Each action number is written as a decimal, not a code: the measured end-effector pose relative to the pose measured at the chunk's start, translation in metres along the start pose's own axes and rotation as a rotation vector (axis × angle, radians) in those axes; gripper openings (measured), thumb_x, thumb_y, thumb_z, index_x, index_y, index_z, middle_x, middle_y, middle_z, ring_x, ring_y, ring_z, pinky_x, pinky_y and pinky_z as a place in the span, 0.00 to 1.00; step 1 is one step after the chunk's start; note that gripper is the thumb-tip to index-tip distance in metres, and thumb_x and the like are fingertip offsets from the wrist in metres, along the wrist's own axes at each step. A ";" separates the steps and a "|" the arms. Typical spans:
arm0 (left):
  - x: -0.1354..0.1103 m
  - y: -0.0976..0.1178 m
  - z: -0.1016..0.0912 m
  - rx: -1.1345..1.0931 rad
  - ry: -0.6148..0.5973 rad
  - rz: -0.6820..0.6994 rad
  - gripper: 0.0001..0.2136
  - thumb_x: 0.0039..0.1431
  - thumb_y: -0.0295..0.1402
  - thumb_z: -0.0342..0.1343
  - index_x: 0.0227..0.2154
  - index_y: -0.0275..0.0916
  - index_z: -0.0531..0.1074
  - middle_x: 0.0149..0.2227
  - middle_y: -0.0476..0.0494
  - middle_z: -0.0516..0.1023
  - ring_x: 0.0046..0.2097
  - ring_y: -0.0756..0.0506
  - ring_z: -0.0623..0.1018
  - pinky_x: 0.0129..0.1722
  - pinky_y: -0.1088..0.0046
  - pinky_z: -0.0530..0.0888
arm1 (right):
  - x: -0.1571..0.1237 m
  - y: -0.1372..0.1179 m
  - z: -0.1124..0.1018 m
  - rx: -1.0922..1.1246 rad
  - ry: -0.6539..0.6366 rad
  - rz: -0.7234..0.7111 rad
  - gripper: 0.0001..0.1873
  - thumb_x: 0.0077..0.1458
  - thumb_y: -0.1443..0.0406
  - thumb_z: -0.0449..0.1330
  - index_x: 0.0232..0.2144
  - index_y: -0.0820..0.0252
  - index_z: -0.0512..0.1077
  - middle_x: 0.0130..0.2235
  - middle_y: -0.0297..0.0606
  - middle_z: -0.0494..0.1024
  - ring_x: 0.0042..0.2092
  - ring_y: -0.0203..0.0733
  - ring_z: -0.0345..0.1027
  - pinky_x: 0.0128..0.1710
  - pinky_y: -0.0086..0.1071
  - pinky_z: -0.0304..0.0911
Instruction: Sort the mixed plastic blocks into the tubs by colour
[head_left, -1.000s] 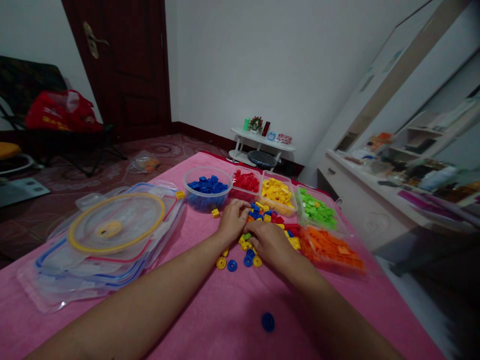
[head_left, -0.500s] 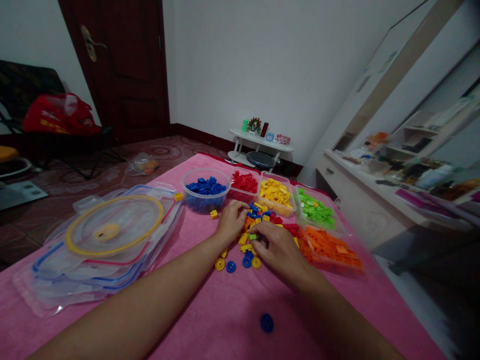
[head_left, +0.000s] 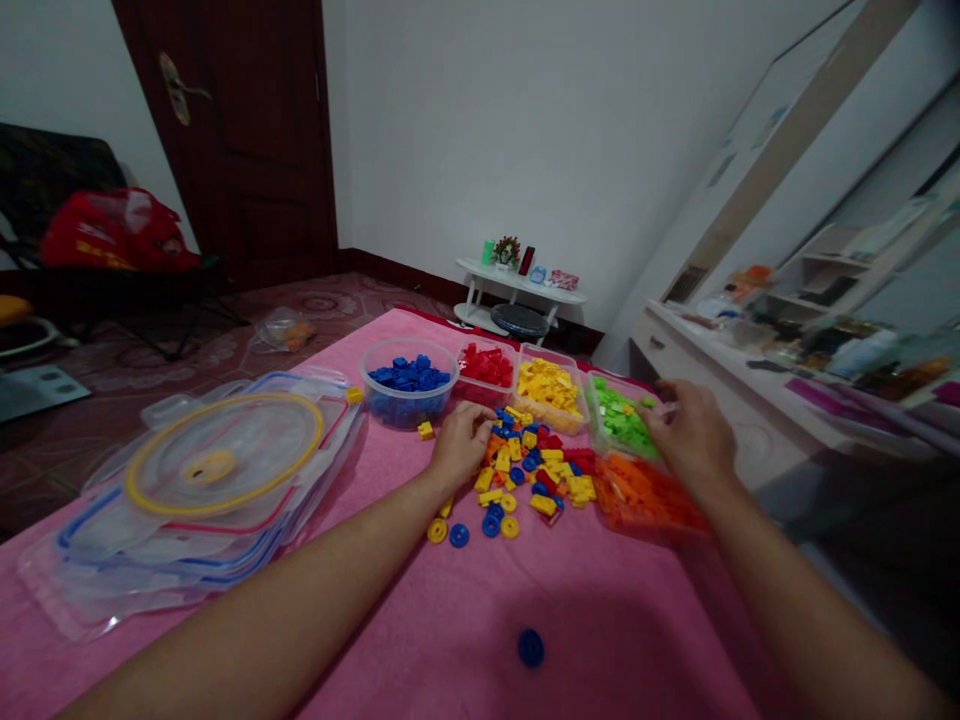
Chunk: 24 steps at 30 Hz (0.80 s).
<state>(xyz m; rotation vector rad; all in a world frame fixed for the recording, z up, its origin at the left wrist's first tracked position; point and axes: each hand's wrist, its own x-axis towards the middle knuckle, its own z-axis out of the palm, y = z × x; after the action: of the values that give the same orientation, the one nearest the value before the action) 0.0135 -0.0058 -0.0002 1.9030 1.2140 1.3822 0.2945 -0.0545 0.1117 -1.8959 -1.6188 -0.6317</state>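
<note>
Fingertips of the right hand [head_left: 696, 435] bunch by the right side of the green blocks [head_left: 619, 415], whether clamped on one I cannot tell; those of the left hand [head_left: 459, 442] curl beside the mixed pile [head_left: 517, 452], grip hidden. Letting go low, inside the clear tub [head_left: 592, 425], would likely spare the orange blocks [head_left: 637, 490] just nearer; bare pink cloth [head_left: 420, 630] leaves near-side room.
</note>
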 end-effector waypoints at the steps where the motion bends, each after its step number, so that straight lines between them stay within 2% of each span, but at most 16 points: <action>1: 0.000 0.000 0.000 0.003 0.000 0.002 0.07 0.54 0.25 0.51 0.32 0.38 0.73 0.36 0.45 0.74 0.41 0.47 0.74 0.44 0.70 0.70 | -0.001 0.002 -0.001 -0.043 0.014 0.025 0.22 0.49 0.57 0.57 0.46 0.60 0.69 0.42 0.45 0.73 0.35 0.45 0.68 0.31 0.35 0.58; 3: 0.000 -0.001 0.001 0.009 0.001 0.007 0.07 0.54 0.25 0.50 0.32 0.38 0.73 0.36 0.45 0.74 0.41 0.47 0.74 0.43 0.70 0.70 | -0.010 -0.005 -0.005 -0.048 -0.010 0.019 0.22 0.50 0.57 0.57 0.46 0.59 0.69 0.43 0.45 0.73 0.35 0.44 0.68 0.31 0.35 0.59; 5: 0.000 -0.002 0.002 0.009 0.000 0.013 0.08 0.55 0.25 0.50 0.32 0.38 0.73 0.36 0.45 0.74 0.40 0.47 0.74 0.43 0.70 0.70 | -0.026 -0.024 -0.011 0.041 -0.097 -0.056 0.16 0.52 0.59 0.55 0.43 0.58 0.71 0.41 0.42 0.75 0.34 0.42 0.68 0.32 0.34 0.59; 8: 0.000 -0.002 0.002 0.004 -0.004 0.014 0.07 0.55 0.25 0.50 0.32 0.38 0.73 0.36 0.45 0.74 0.40 0.47 0.74 0.43 0.70 0.70 | -0.052 -0.060 -0.021 0.199 -0.358 -0.182 0.13 0.56 0.60 0.52 0.38 0.56 0.73 0.37 0.39 0.77 0.36 0.42 0.70 0.34 0.32 0.60; 11: 0.000 -0.002 0.001 0.004 -0.005 0.006 0.07 0.54 0.25 0.50 0.32 0.38 0.73 0.36 0.45 0.74 0.40 0.47 0.74 0.43 0.70 0.70 | -0.075 -0.088 -0.028 0.083 -0.655 -0.245 0.12 0.57 0.61 0.51 0.33 0.56 0.74 0.33 0.41 0.78 0.36 0.45 0.71 0.33 0.33 0.58; 15: 0.000 0.000 0.000 0.009 -0.002 0.005 0.07 0.54 0.25 0.51 0.32 0.38 0.74 0.36 0.45 0.75 0.40 0.47 0.74 0.43 0.70 0.70 | -0.093 -0.108 -0.028 -0.135 -0.886 -0.257 0.14 0.56 0.62 0.52 0.38 0.62 0.74 0.37 0.52 0.78 0.38 0.54 0.72 0.32 0.37 0.59; 17: 0.000 0.001 0.000 0.011 -0.005 0.006 0.07 0.54 0.25 0.51 0.32 0.37 0.74 0.36 0.45 0.75 0.40 0.47 0.74 0.42 0.70 0.70 | -0.100 -0.114 -0.025 -0.171 -0.923 -0.254 0.15 0.55 0.65 0.52 0.42 0.66 0.72 0.41 0.55 0.75 0.40 0.55 0.72 0.34 0.38 0.60; 19: 0.000 0.001 0.000 0.009 -0.009 0.009 0.07 0.54 0.25 0.51 0.32 0.37 0.74 0.35 0.45 0.74 0.40 0.48 0.74 0.42 0.71 0.70 | -0.104 -0.118 -0.021 -0.137 -0.891 -0.273 0.19 0.54 0.69 0.51 0.48 0.67 0.69 0.46 0.56 0.72 0.43 0.53 0.70 0.37 0.38 0.61; 21: 0.000 0.001 0.000 0.005 -0.010 0.015 0.07 0.54 0.25 0.50 0.32 0.37 0.74 0.36 0.45 0.74 0.40 0.48 0.74 0.43 0.71 0.70 | -0.106 -0.123 -0.019 -0.017 -0.845 -0.329 0.23 0.52 0.71 0.51 0.51 0.63 0.67 0.50 0.51 0.69 0.47 0.49 0.68 0.41 0.36 0.61; 24: -0.001 0.001 0.000 0.003 -0.007 0.014 0.08 0.55 0.25 0.50 0.33 0.37 0.74 0.36 0.45 0.74 0.41 0.47 0.74 0.43 0.71 0.70 | -0.098 -0.128 -0.020 0.200 -0.785 -0.379 0.23 0.51 0.73 0.51 0.50 0.57 0.68 0.49 0.43 0.71 0.48 0.43 0.67 0.46 0.32 0.59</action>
<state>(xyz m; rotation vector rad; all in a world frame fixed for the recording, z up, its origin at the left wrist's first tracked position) 0.0136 -0.0067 -0.0001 1.9206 1.2024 1.3804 0.1532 -0.1246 0.0751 -1.7963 -2.4485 0.1907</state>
